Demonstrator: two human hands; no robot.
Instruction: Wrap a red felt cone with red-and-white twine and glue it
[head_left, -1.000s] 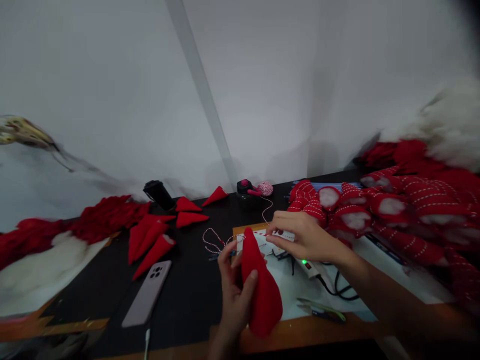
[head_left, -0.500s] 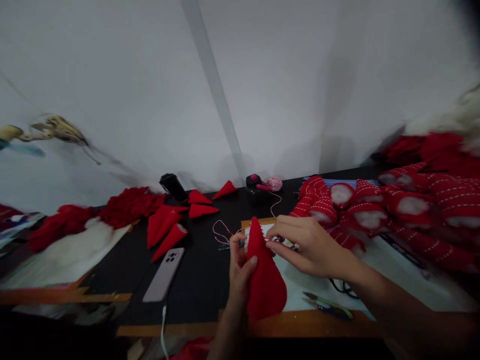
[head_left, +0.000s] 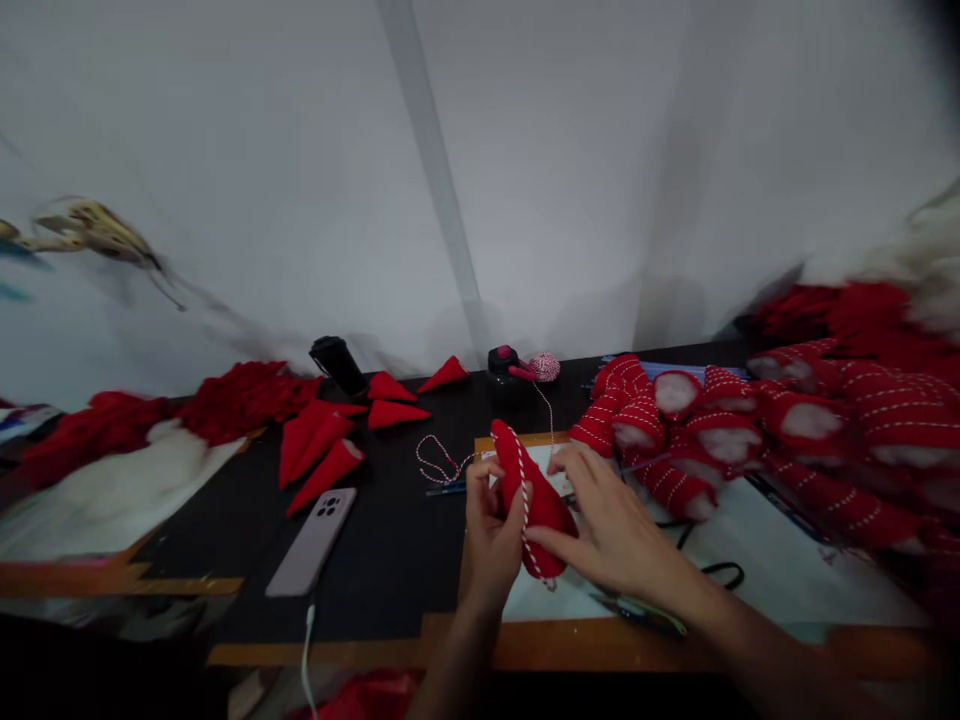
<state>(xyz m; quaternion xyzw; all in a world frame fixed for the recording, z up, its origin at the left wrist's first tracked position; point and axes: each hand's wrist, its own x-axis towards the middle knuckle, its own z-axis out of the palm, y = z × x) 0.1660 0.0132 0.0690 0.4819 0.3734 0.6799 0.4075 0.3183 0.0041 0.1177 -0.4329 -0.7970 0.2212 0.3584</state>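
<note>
Left hand point(head_left: 493, 548) grips red cone point(head_left: 547, 508) — right hand point(head_left: 621, 525), loosely spread, touches it — table edge point(head_left: 577, 647) nearby

red cone point(head_left: 543, 502) partly hidden by hands point(head_left: 493, 530) point(head_left: 611, 515), white cable point(head_left: 306, 655) cut off below, right-hand fluff point(head_left: 937, 300) blurred

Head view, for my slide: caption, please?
Left hand holding a red cone, right hand against it, striped cord running along it.

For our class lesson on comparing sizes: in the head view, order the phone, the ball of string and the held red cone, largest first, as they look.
1. Held red cone, partly covered
2. Phone
3. Ball of string
The ball lies farther back, so real sizes may compare differently.
</note>
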